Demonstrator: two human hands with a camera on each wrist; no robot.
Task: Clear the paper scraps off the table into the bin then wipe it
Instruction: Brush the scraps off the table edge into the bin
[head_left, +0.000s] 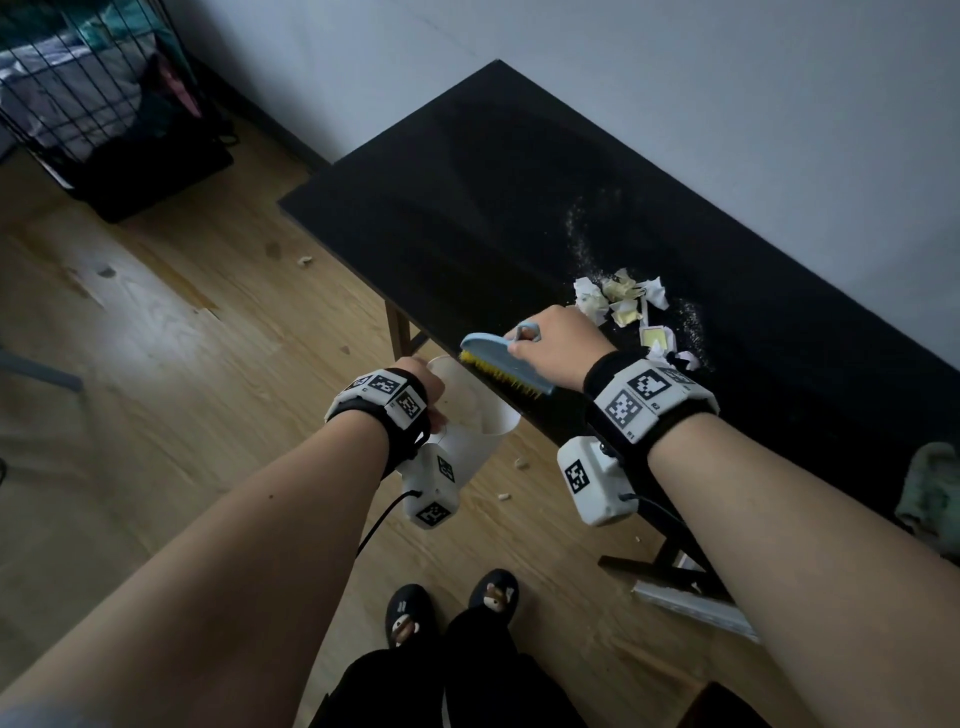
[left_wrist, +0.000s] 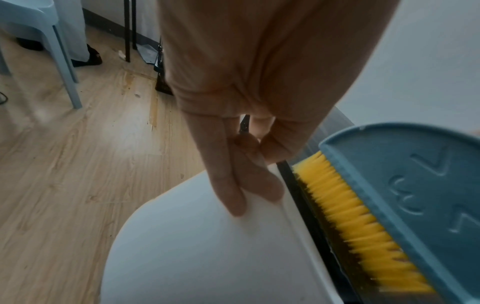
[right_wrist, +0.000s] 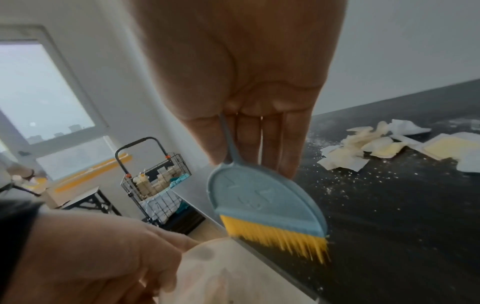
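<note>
1. The right hand (head_left: 558, 340) is closed around the handle of a blue hand brush (head_left: 506, 366); its yellow bristles (right_wrist: 279, 239) sit at the near edge of the black table (head_left: 519, 197).
2. The left hand (head_left: 423, 384) grips the rim of a white bin (head_left: 475, 431), fingers (left_wrist: 228, 185) curled over the rim, thumb not clearly seen. The bin is held against the table edge, directly below the brush.
3. The paper scraps (head_left: 621, 301), crumpled white and yellowish pieces, lie on the table just beyond the right hand, with fine white crumbs (head_left: 582, 234) scattered around them.
4. A few small scraps (head_left: 504, 496) lie on the wooden floor (head_left: 182, 338) below the left hand.
5. A greenish cloth (head_left: 932, 491) rests on the table, well to the right of the right forearm.
</note>
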